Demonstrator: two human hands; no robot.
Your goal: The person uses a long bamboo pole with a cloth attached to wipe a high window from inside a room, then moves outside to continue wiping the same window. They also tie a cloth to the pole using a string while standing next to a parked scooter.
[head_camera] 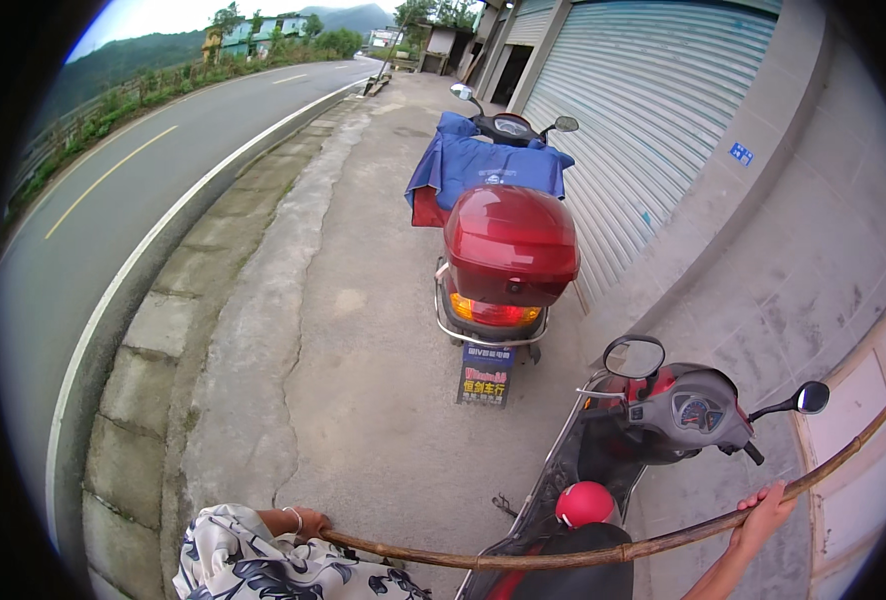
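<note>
A long brown bamboo pole (548,559) runs across the bottom of the view and bends upward at the right. My left hand (309,523), with a bracelet at the wrist, grips its left end beside a white patterned sleeve (225,551). Farther along, my right hand (765,517) is closed around the pole. Under its middle stretch is a parked scooter, whose black seat (596,541) is partly hidden by the pole. A red helmet (585,504) rests just ahead of that seat. The scooter's handlebar console (690,412) lies beyond the pole, near my right hand.
Ahead stands a second scooter with a red top box (512,240) and a blue cover (488,165). A roller shutter (653,82) and tiled wall (803,262) border the right. Concrete kerb slabs (131,390) separate the pavement from the road (135,172) at left.
</note>
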